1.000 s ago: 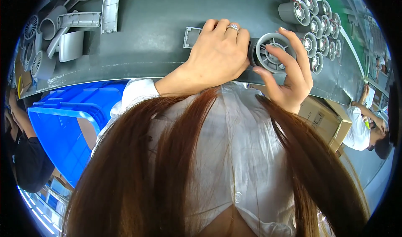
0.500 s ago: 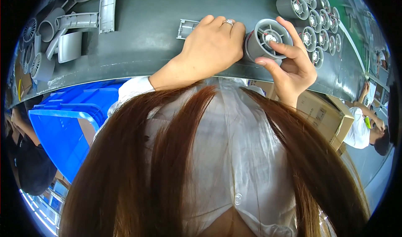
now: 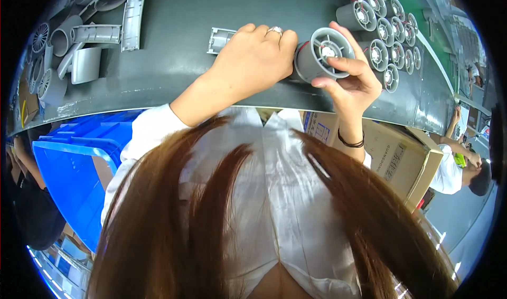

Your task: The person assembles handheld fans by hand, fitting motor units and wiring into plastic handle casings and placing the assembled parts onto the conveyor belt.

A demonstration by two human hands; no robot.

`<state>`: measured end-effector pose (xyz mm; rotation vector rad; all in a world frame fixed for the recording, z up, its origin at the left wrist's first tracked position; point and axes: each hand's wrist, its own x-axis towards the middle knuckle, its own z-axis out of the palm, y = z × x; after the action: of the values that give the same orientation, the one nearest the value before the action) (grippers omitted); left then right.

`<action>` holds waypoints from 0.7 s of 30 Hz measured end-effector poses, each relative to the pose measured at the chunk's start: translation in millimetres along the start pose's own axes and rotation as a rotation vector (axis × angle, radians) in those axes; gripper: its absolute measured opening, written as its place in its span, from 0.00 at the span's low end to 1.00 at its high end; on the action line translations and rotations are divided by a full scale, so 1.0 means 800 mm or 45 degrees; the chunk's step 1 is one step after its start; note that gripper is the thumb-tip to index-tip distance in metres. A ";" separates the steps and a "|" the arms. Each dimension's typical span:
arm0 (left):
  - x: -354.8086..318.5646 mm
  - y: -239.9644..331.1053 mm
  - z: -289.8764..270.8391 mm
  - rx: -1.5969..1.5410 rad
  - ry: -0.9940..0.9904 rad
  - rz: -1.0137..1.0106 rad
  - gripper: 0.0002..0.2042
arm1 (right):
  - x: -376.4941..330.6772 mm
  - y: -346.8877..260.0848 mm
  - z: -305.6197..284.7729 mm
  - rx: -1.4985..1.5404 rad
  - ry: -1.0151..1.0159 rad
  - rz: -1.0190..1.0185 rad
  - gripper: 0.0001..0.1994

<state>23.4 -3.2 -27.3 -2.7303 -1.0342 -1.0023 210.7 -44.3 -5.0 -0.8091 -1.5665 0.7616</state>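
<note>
We note both hands grasping the grey fan cylinder point(image 3: 319, 53) at the table point(image 3: 174, 45) edge: left hand point(image 3: 253, 61) clamps its body, right hand point(image 3: 348, 80) pinches its rim. Support squarely; avoid stressing the red wire.

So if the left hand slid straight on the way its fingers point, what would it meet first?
Probably the flat grey bracket under the left hand's fingertips; beyond it, bare belt, though depth is unclear.
</note>
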 end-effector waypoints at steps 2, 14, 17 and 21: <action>-0.002 0.003 0.000 0.014 0.011 0.012 0.07 | 0.000 0.000 -0.004 -0.016 -0.060 -0.007 0.17; -0.005 0.010 0.004 0.071 0.104 0.019 0.08 | 0.008 0.002 -0.025 0.092 -0.236 -0.116 0.17; -0.005 0.012 -0.003 0.095 0.076 0.022 0.08 | 0.010 0.005 -0.024 0.188 -0.246 -0.090 0.16; -0.005 0.013 -0.002 0.115 0.098 0.032 0.09 | 0.013 0.002 -0.028 0.254 -0.284 -0.060 0.16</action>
<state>26.6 -14.1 -27.0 -2.6049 -1.0047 -1.0224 231.5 -33.6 2.1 -0.5541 -1.6687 0.9826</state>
